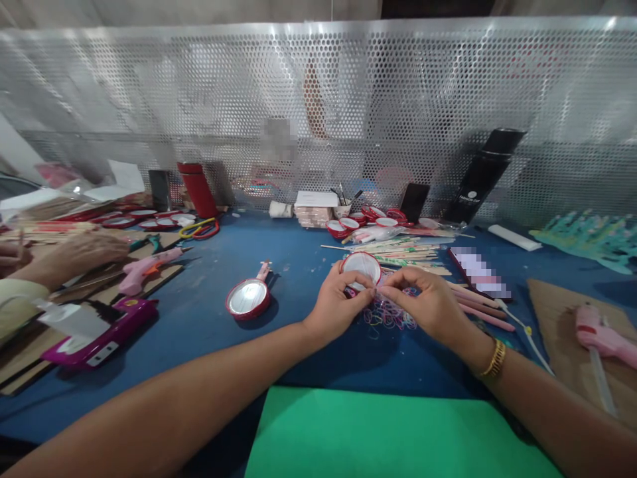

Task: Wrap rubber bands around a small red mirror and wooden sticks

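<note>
My left hand [328, 302] is closed on a small round piece with a white face and a red rim [362, 265], held upright above the table. The thumb and forefinger of my right hand [432, 302] are pinched together at the lower right edge of that piece. What sits in this pinch is too fine to make out. Right under both hands lies a tangle of thin coloured elastic bands or strings [391, 317]. To the left, a similar red-rimmed round piece [247, 297] with a short pink stem rests on the blue table [199, 358].
Thin sticks [408, 251] and pink rods [480, 309] lie behind and right of my hands, near a phone [478, 272]. Pink glue guns [592, 328] flank both sides. A co-worker's hand [74, 255] works at left. A perforated metal screen [223, 93] closes the back.
</note>
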### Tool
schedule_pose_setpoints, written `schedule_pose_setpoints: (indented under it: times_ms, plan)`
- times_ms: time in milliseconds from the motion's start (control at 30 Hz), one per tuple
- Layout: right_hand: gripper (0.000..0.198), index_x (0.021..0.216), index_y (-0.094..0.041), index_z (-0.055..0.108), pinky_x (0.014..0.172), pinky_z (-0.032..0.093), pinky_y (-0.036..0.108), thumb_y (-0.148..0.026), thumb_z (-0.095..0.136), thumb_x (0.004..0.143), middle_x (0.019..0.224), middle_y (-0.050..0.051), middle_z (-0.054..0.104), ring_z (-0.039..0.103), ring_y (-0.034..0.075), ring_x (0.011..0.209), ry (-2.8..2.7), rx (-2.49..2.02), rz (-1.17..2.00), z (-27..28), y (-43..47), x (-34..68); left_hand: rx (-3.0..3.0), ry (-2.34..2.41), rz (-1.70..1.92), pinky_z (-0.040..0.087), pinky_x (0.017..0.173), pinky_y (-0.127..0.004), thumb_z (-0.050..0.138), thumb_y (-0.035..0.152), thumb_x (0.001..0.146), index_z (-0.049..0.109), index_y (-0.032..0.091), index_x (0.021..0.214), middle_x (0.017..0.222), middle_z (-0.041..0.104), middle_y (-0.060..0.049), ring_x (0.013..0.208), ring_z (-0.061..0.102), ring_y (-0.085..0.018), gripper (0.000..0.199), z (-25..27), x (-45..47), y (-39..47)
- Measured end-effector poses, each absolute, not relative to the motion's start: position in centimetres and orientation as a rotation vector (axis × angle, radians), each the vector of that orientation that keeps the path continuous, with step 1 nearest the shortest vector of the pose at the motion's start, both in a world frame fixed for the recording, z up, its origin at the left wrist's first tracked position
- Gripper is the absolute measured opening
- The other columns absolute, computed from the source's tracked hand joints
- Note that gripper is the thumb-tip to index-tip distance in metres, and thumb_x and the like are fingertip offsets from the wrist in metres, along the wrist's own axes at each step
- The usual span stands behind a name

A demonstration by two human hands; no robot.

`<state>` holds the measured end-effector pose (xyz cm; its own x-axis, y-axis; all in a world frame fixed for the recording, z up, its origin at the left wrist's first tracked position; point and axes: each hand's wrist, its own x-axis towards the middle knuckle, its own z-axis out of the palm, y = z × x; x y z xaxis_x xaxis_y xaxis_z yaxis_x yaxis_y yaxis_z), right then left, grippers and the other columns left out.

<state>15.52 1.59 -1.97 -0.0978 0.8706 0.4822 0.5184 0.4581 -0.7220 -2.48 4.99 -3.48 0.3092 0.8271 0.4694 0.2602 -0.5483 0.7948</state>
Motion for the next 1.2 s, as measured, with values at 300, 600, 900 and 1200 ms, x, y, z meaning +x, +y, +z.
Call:
schedule_pose_setpoints:
  times_ms: [300, 600, 900, 1200]
  plan:
    - [0.029, 0.066, -0.021, 0.060, 0.054, 0.040, 0.026, -0.043, 0.060, 0.085, 0.061, -0.001, 0.060, 0.054, 0.014, 0.058, -1.895, -1.346, 0.272, -2.4, 2.4, 17.2, 1.944, 1.072, 1.260, 0.034, 0.106, -0.046, 0.064, 0.022, 0.075, 0.066, 0.019, 0.072, 0.083, 0.065, -0.002, 0.095, 0.055, -0.020, 0.005, -3.8, -2.5, 5.8]
    - [0.013, 0.095, -0.023, 0.067, 0.067, 0.047, 0.030, -0.030, 0.063, 0.086, 0.082, 0.004, 0.065, 0.058, 0.018, 0.074, -1.933, -1.174, 0.129, -1.7, 1.7, 16.4, 2.002, 0.996, 1.223, 0.036, 0.103, -0.045, 0.066, 0.022, 0.076, 0.067, 0.019, 0.072, 0.085, 0.066, -0.003, 0.099, 0.053, -0.021, 0.005, -3.6, -2.4, 5.4]
    - [0.007, 0.089, -0.023, 0.066, 0.080, 0.046, 0.034, -0.022, 0.059, 0.088, 0.090, 0.004, 0.064, 0.059, 0.020, 0.087, -2.093, -1.115, 0.107, -1.7, 1.3, 15.8, 2.055, 0.923, 1.163, 0.039, 0.099, -0.043, 0.066, 0.023, 0.076, 0.068, 0.021, 0.071, 0.082, 0.066, -0.003, 0.099, 0.053, -0.022, 0.006, -3.4, -2.4, 5.0]
    - [0.005, 0.091, -0.021, 0.054, 0.073, 0.044, 0.031, -0.020, 0.050, 0.091, 0.085, 0.004, 0.060, 0.055, 0.018, 0.079, -1.939, -1.174, 0.160, -1.6, 1.1, 15.9, 1.976, 1.074, 1.238, 0.036, 0.104, -0.045, 0.066, 0.017, 0.074, 0.066, 0.019, 0.070, 0.084, 0.063, -0.002, 0.097, 0.055, -0.020, 0.004, -3.9, -2.5, 5.7]
